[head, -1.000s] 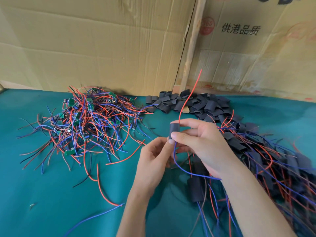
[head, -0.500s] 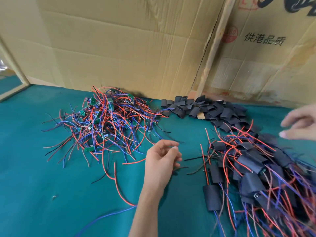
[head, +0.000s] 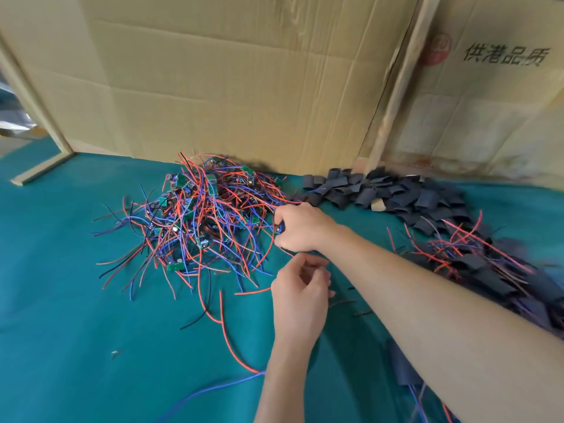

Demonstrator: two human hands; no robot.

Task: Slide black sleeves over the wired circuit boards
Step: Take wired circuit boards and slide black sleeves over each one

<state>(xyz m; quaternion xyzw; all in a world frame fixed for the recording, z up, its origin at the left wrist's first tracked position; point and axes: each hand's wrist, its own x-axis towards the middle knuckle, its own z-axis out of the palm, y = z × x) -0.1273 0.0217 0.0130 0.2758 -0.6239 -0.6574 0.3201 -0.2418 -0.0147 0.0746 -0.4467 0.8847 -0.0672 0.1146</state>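
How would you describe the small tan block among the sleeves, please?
Follow the cardboard wall down to the pile of loose black sleeves on the green table. The tan block lies at its front edge, the only pale piece among dark sleeves.

Probably a small hand-assembly workshop: a green-clothed bench [head: 61, 300] walled by flattened cardboard boxes [head: 244, 87], bulk heaps of wired circuit boards [head: 201, 215] and black sleeves [head: 396, 193] beyond the hands.

Red/blue wires [head: 213, 221], blk sleeves [head: 381, 190], teal cloth [head: 76, 300]
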